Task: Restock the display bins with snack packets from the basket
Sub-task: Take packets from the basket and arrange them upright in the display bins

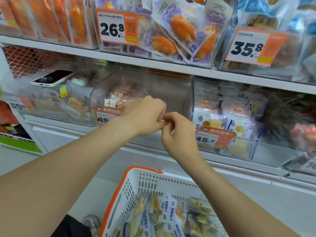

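A white basket with an orange rim (136, 182) sits low in the middle and holds several blue-and-white snack packets (169, 211). Above it, my left hand (147, 115) and my right hand (179, 134) meet in front of the clear middle bin (171, 93). The fingers of both hands are curled and their tips touch each other. No packet shows in either hand. The middle bin holds a few pale packets (116, 98) at its left end, and its right part looks bare.
The right bin (256, 151), tagged 45.8, holds blue-and-white packets like the basket's. A phone (53, 77) lies on top of the left bin (51, 106). The upper shelf (153, 62) carries full bins with price tags 26.8 and 35.8.
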### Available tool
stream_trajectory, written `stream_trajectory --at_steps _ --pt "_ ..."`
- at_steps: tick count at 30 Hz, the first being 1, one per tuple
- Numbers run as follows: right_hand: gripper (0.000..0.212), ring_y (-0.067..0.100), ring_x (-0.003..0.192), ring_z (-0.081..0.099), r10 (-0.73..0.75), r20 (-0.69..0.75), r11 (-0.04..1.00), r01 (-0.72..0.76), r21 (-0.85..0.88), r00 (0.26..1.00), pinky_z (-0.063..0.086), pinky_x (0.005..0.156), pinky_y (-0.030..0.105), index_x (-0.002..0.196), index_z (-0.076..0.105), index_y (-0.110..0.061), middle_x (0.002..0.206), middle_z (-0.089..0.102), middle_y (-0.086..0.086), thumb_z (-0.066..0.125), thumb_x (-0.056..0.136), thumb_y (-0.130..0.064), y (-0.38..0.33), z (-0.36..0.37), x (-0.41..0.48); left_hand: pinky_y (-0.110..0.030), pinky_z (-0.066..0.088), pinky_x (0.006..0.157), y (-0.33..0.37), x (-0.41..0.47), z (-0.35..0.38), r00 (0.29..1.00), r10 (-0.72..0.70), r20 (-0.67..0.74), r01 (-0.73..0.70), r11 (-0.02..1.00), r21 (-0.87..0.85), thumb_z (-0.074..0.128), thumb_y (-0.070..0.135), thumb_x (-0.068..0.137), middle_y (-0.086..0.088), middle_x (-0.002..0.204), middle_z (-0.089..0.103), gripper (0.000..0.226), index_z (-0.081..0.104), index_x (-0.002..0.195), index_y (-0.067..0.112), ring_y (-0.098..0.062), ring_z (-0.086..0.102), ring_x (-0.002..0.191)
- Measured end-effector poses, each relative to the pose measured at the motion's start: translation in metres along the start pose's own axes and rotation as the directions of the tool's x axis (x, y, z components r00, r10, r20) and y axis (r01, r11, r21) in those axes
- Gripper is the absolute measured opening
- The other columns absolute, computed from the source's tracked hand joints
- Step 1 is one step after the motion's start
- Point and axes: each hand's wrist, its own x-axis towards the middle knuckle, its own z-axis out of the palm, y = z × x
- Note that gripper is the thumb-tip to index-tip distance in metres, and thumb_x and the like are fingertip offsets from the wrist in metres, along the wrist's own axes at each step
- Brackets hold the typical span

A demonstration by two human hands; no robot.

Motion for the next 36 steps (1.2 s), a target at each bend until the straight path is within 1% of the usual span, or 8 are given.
stream_trajectory --at_steps 5,8,17,22,25,28,33,36 --pt "0.023 0.012 0.056 0.056 0.082 0.189 0.993 -0.064 -0.101 0.979 0.046 0.056 0.031 0.092 0.073 -0.022 0.058 0.054 -0.015 0.051 0.085 -0.019 0.055 -0.029 -0.073 -0.036 0.054 0.073 0.036 -0.021 0.035 0.851 0.098 0.516 -0.162 0.983 0.081 0.063 0.05 0.091 0.001 0.09 0.069 0.028 0.068 0.089 0.022 -0.026 0.062 0.088" --pt "0.032 0.016 0.072 0.064 0.288 0.493 0.954 -0.203 -0.219 0.821 0.055 0.07 0.034 0.099 0.076 -0.021 0.074 0.067 -0.013 0.046 0.088 -0.018 0.095 -0.024 -0.099 -0.036 0.051 0.072 0.047 -0.027 0.072 0.699 0.095 0.709 -0.203 0.977 0.069 0.06 0.043 0.093 -0.001 0.089 0.069 0.025 0.068 0.089 0.021 -0.027 0.059 0.08" --pt "0.048 0.032 0.128 0.056 0.522 0.8 0.853 -0.166 -0.495 0.297 0.05 0.103 0.042 0.145 0.053 -0.019 0.147 0.054 0.01 0.044 0.099 -0.009 0.158 0.014 -0.184 -0.033 0.033 0.053 0.078 -0.042 0.146 0.605 0.075 0.793 -0.309 0.94 0.147 0.049 0.01 0.098 -0.002 0.08 0.054 0.017 0.059 0.085 0.016 -0.02 0.04 0.059" --pt "0.049 0.023 0.097 0.055 0.468 0.868 0.846 -0.368 -0.385 0.169 0.043 0.078 0.031 0.148 0.054 -0.018 0.142 0.051 0.01 0.042 0.102 -0.004 0.153 0.045 -0.205 -0.032 0.031 0.051 0.069 -0.04 0.157 0.613 0.037 0.789 -0.297 0.936 0.187 0.049 0.007 0.099 -0.003 0.087 0.054 0.016 0.065 0.098 0.011 -0.02 0.038 0.058" --pt "0.034 0.017 0.091 0.057 0.55 0.801 0.75 -0.561 -0.351 0.235 0.051 0.077 0.031 0.129 0.069 -0.013 0.142 0.061 0.01 0.054 0.099 -0.007 0.148 0.066 -0.212 -0.031 0.03 0.051 0.067 -0.038 0.157 0.613 0.043 0.789 -0.295 0.939 0.178 0.049 0.004 0.099 -0.003 0.085 0.053 0.017 0.061 0.091 0.013 -0.019 0.036 0.057" --pt "0.022 0.016 0.078 0.067 0.687 0.639 0.644 -0.698 -0.313 0.347 0.062 0.066 0.029 0.099 0.076 -0.016 0.105 0.073 0.004 0.063 0.089 -0.002 0.145 0.073 -0.21 -0.03 0.028 0.051 0.068 -0.033 0.153 0.608 0.032 0.794 -0.295 0.937 0.188 0.049 0.0 0.097 -0.002 0.093 0.049 0.019 0.055 0.097 0.018 -0.018 0.034 0.06" --pt "0.014 0.013 0.057 0.058 0.63 0.576 0.714 -0.681 -0.166 0.521 0.046 0.046 0.023 0.086 0.065 -0.015 0.076 0.065 0.005 0.054 0.091 -0.008 0.134 0.044 -0.183 -0.029 0.036 0.057 0.074 -0.024 0.132 0.609 0.057 0.791 -0.317 0.932 0.177 0.052 -0.006 0.095 -0.005 0.11 0.05 0.038 0.053 0.111 0.029 -0.026 0.05 0.077" --pt "0.023 -0.001 0.055 0.056 0.593 0.452 0.749 -0.663 -0.004 0.667 0.044 0.051 0.019 0.078 0.059 -0.016 0.069 0.062 -0.004 0.05 0.097 -0.009 0.126 0.015 -0.173 -0.038 0.055 0.085 0.078 -0.023 0.12 0.605 0.078 0.792 -0.29 0.948 0.129 0.056 -0.006 0.095 -0.003 0.138 0.056 0.057 0.054 0.144 0.023 -0.027 0.062 0.113"
